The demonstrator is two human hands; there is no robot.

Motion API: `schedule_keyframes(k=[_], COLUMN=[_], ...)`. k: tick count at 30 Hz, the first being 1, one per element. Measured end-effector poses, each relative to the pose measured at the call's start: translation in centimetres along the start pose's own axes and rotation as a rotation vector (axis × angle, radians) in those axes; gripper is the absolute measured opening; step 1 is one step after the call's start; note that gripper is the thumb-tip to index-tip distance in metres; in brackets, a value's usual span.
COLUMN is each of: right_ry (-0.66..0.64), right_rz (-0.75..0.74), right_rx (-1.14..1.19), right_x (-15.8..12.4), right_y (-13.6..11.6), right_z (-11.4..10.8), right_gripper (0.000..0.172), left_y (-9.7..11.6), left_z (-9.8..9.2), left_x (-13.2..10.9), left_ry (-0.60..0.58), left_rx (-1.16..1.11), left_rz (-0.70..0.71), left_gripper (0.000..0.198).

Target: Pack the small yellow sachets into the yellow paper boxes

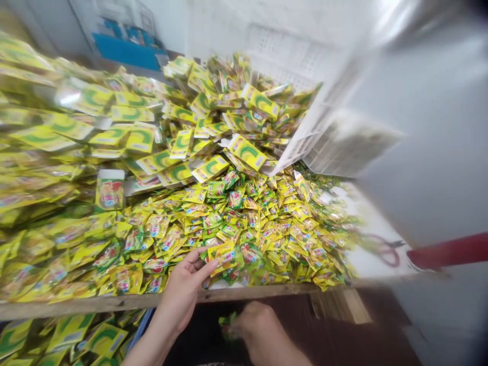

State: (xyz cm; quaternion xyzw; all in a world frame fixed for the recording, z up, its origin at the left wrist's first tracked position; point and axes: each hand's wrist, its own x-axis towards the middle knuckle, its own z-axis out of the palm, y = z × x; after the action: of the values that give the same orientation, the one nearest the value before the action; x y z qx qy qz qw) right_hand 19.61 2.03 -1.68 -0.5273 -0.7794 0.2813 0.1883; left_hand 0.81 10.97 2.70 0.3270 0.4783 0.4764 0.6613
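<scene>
My left hand [186, 284] is at the front edge of the table, thumb and fingers pinching a small yellow candy packet [221, 256] with fruit pictures. Just below the edge, my right hand [259, 325] is blurred by motion, its fingers curled around a small green packet [227, 324]. Right behind both hands spreads a heap of small yellow and green packets [263, 218]. Printing on the packet in my right hand is too smeared to read.
Flat yellow boxes [247, 152] are piled behind the packets, one fruit-printed box [110, 190] standing upright. Scissors with red handles [387, 250] lie at the right, near a red pole-like object [450, 250]. A blue-rimmed bin [140, 325] of boxes and packets sits below left. Printed sheets [308, 122] stand behind.
</scene>
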Motion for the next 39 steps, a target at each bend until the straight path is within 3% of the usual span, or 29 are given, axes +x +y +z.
schedule_keyframes(k=[3, 5, 7, 9, 13, 17, 20, 22, 27, 33, 36, 39], right_ry=[0.112, 0.324, 0.533, 0.589, 0.381, 0.403, 0.385, 0.416, 0.329, 0.204, 0.244, 0.391], right_rz=[-0.050, 0.032, 0.095, 0.157, 0.246, 0.324, 0.301, 0.290, 0.200, 0.110, 0.159, 0.240], right_rx=[0.244, 0.268, 0.234, 0.324, 0.738, 1.011, 1.005, 0.943, 0.962, 0.940, 0.984, 1.033], right_x=[-0.3, 1.0, 3.0, 5.3, 8.4, 9.2, 9.9, 10.5, 12.0, 12.7, 13.5, 14.3], right_y=[-0.4, -0.2, 0.1, 0.1, -1.1, -1.9, -2.1, -2.1, -1.1, -0.2, -0.4, -0.7], right_z=[-5.7, -9.2, -10.8, -10.4, -6.7, -5.7, -6.0, -5.7, -4.4, -4.2, -4.2, -4.2], right_gripper=[0.023, 0.020, 0.019, 0.028, 0.023, 0.032, 0.040, 0.046, 0.029, 0.038, 0.035, 0.038], left_y=[0.1, 0.3, 0.4, 0.4, 0.6, 1.0, 1.4, 1.6, 1.1, 1.6, 2.7, 5.0], left_z=[-0.1, 0.3, 1.1, 1.9, 2.6, 1.9, 1.9, 2.1, 1.9, 0.8, 0.5, 0.0], left_x=[-0.4, -0.6, -0.8, -1.1, -1.1, -0.4, 0.3, 0.6, 1.7, 3.3, 4.1, 6.1], left_ry=[-0.012, -0.035, -0.044, -0.045, -0.034, 0.133, 0.205, 0.143, -0.082, -0.115, -0.120, -0.051], left_rx=[-0.028, -0.036, -0.035, -0.035, -0.082, -0.090, -0.029, -0.013, 0.110, 0.377, 0.522, 0.821], left_rz=[-0.006, -0.010, -0.006, 0.003, -0.004, -0.001, 0.060, 0.103, 0.202, 0.318, 0.347, 0.518], left_gripper=[0.047, 0.046, 0.042, 0.043, 0.042, 0.042, 0.039, 0.036, 0.034, 0.035, 0.041, 0.035])
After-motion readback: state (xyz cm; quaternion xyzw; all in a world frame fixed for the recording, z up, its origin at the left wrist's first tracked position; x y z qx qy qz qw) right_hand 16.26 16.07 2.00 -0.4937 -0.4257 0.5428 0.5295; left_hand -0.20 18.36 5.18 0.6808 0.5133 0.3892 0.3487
